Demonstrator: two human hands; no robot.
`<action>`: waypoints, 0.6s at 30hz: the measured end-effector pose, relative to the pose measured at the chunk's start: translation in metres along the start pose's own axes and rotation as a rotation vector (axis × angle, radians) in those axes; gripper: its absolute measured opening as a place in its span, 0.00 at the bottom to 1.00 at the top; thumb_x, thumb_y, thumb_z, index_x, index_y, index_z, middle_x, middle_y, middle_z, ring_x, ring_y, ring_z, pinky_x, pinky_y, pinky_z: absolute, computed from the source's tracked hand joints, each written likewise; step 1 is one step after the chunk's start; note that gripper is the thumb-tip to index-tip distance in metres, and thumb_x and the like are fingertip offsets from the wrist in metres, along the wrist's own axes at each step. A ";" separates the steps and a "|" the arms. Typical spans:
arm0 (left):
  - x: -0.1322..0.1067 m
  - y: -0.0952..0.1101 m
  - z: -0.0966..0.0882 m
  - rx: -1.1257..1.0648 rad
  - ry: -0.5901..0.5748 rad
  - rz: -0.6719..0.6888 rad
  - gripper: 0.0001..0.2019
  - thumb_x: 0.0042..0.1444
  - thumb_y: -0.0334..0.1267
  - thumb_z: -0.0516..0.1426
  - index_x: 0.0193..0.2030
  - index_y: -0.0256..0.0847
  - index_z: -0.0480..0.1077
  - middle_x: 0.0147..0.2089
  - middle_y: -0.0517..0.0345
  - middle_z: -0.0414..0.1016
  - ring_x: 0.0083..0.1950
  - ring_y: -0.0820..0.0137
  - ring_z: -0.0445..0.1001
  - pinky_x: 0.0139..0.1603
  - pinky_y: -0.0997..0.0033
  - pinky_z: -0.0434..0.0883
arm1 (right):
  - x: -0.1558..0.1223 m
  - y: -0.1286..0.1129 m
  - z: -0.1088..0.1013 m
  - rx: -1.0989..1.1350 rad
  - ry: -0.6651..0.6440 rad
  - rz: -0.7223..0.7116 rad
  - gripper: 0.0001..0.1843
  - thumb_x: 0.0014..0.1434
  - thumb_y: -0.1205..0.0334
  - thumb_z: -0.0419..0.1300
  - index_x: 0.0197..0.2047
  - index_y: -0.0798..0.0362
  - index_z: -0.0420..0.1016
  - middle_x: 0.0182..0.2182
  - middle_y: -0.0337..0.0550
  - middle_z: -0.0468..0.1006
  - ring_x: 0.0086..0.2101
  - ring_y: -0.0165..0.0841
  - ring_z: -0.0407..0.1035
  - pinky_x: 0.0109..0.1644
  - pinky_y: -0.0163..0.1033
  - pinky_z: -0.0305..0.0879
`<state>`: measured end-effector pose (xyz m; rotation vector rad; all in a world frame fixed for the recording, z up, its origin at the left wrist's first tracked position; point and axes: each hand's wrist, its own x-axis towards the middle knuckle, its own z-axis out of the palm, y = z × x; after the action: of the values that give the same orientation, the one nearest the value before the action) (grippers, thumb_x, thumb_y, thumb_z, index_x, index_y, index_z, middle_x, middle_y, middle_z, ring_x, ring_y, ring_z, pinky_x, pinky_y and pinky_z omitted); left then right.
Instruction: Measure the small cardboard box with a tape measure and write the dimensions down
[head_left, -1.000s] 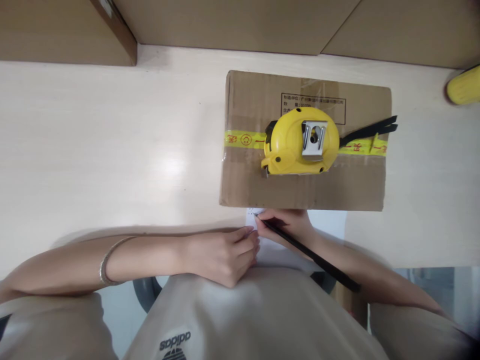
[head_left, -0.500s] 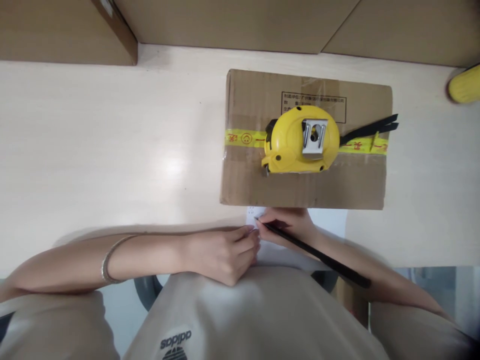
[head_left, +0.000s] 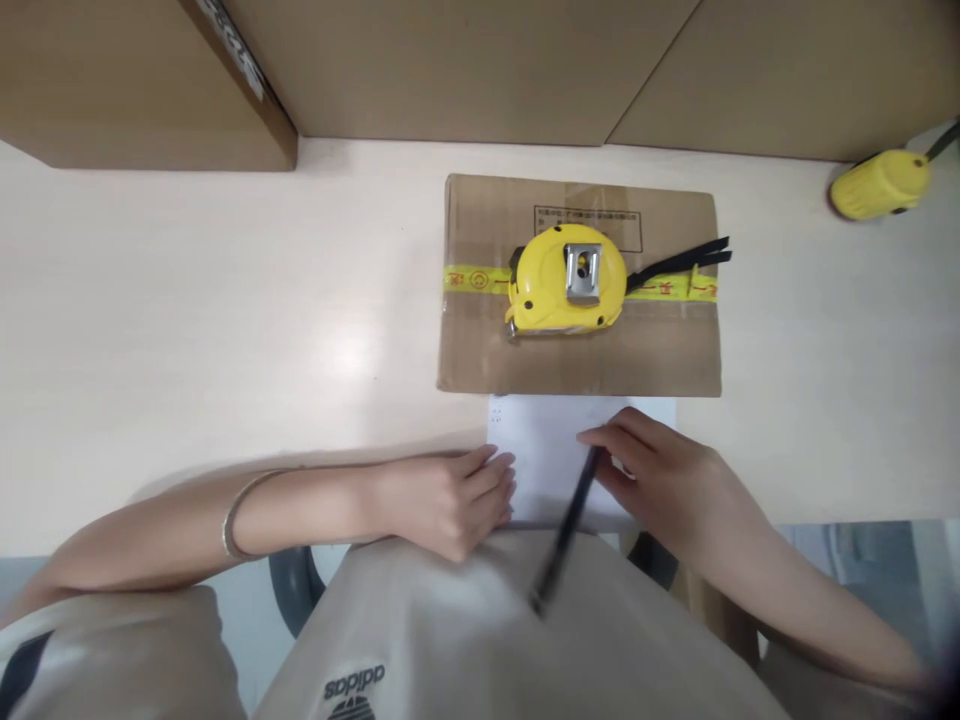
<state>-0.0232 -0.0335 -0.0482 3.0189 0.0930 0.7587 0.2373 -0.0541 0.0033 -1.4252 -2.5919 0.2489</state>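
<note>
A white sheet of paper (head_left: 551,440) lies at the table's front edge, with small dark marks at its upper left corner. My left hand (head_left: 454,500) rests palm down at the sheet's left edge, its fingers curled and pressing on it. Between the thumb and fingers of my right hand (head_left: 667,480) is a black pen (head_left: 570,530), held above the right part of the sheet. The pen's far end hangs down toward my shirt and is blurred. Just beyond the sheet, a yellow tape measure (head_left: 547,285) with a metal clip and black strap lies on a taped cardboard box (head_left: 667,350).
Large cardboard boxes (head_left: 450,70) line the back of the table (head_left: 187,330), with another brown box (head_left: 135,90) at the back left. A second yellow object (head_left: 881,185) with a black strap lies at the back right.
My right hand has lifted from the paper's left side and moved right. The pen has swung so its far end points toward my body. The left hand stays nearly in place; the view has shifted slightly.
</note>
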 end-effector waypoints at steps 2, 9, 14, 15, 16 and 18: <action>-0.001 -0.003 -0.003 0.012 0.058 0.022 0.08 0.61 0.34 0.61 0.34 0.33 0.79 0.35 0.50 0.84 0.42 0.61 0.83 0.41 0.62 0.80 | -0.002 0.006 0.003 -0.145 -0.018 0.041 0.12 0.61 0.74 0.52 0.34 0.55 0.75 0.31 0.43 0.77 0.27 0.31 0.72 0.24 0.36 0.61; -0.015 -0.033 -0.045 0.192 0.374 0.157 0.16 0.61 0.37 0.59 0.20 0.43 0.70 0.21 0.63 0.63 0.21 0.75 0.61 0.20 0.67 0.58 | 0.001 0.019 0.015 -0.314 -0.064 0.063 0.11 0.56 0.76 0.53 0.32 0.56 0.76 0.27 0.45 0.77 0.21 0.31 0.67 0.22 0.38 0.55; -0.010 -0.082 -0.075 0.294 0.418 -0.505 0.05 0.61 0.39 0.58 0.41 0.43 0.74 0.37 0.56 0.73 0.40 0.67 0.74 0.39 0.64 0.75 | 0.035 0.015 -0.044 0.002 0.004 -0.293 0.06 0.64 0.65 0.57 0.38 0.49 0.75 0.22 0.36 0.74 0.21 0.30 0.66 0.25 0.39 0.58; -0.007 -0.093 -0.073 0.240 0.457 -0.646 0.10 0.63 0.44 0.57 0.46 0.43 0.73 0.43 0.52 0.73 0.47 0.63 0.75 0.48 0.58 0.76 | 0.047 0.016 -0.055 0.035 0.078 -0.318 0.06 0.66 0.61 0.56 0.38 0.48 0.74 0.22 0.36 0.74 0.22 0.29 0.66 0.25 0.39 0.58; -0.005 -0.104 -0.068 0.161 0.464 -0.741 0.15 0.64 0.49 0.56 0.51 0.43 0.72 0.50 0.49 0.72 0.54 0.59 0.73 0.57 0.51 0.74 | 0.061 0.019 -0.063 0.039 0.167 -0.308 0.08 0.67 0.57 0.56 0.41 0.49 0.74 0.26 0.39 0.76 0.25 0.30 0.69 0.27 0.39 0.61; -0.003 -0.124 -0.053 -0.016 0.439 -0.800 0.24 0.65 0.59 0.53 0.57 0.44 0.70 0.63 0.46 0.64 0.68 0.54 0.64 0.69 0.44 0.65 | 0.092 0.027 -0.067 -0.014 0.284 -0.208 0.21 0.67 0.45 0.55 0.53 0.52 0.73 0.45 0.51 0.80 0.44 0.43 0.75 0.44 0.47 0.71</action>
<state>-0.0572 0.0904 -0.0083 2.3750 1.1841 1.2332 0.2265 0.0420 0.0683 -1.0917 -2.4823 -0.0010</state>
